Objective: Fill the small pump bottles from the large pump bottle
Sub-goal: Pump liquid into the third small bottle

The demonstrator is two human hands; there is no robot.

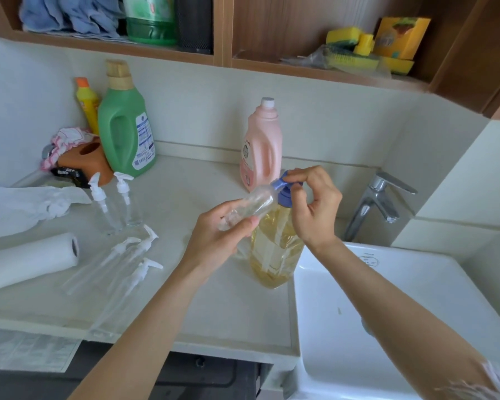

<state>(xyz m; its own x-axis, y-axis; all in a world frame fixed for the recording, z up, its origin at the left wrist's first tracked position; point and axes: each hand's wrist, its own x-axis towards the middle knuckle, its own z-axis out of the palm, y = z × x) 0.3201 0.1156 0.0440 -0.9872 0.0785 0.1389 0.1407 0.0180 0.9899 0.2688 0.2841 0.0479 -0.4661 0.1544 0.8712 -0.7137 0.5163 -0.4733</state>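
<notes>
Small pump bottles first, going from your left: past the paper towel roll (29, 259) lying on its side on the counter (214, 307), two of the clear small ones (114, 207) stand upright close together with their white pumps on, and just in front of them three loose white pump heads (139, 255) lie flat with their long tubes pointing toward you. Behind those, against the wall, you've got a green detergent jug (126, 131) with a yellow bottle (87, 103) tucked beside it. Toward the middle, your left hand (218, 238) has its fingers curled round an uncapped small bottle (248, 207), thumb on top, tilted so its open mouth sits right up at the blue nozzle. That nozzle belongs to the large pump bottle (274, 249), upright at the counter's right edge just beside the sink (387, 327), full of amber liquid. A pink bottle (261, 145) stands behind it. Your right hand (315, 203) is over the blue pump head (283, 186), thumb and first fingers bent and touching the top of it, other fingers curled loosely. Then the chrome tap (378, 203) on the far right.
</notes>
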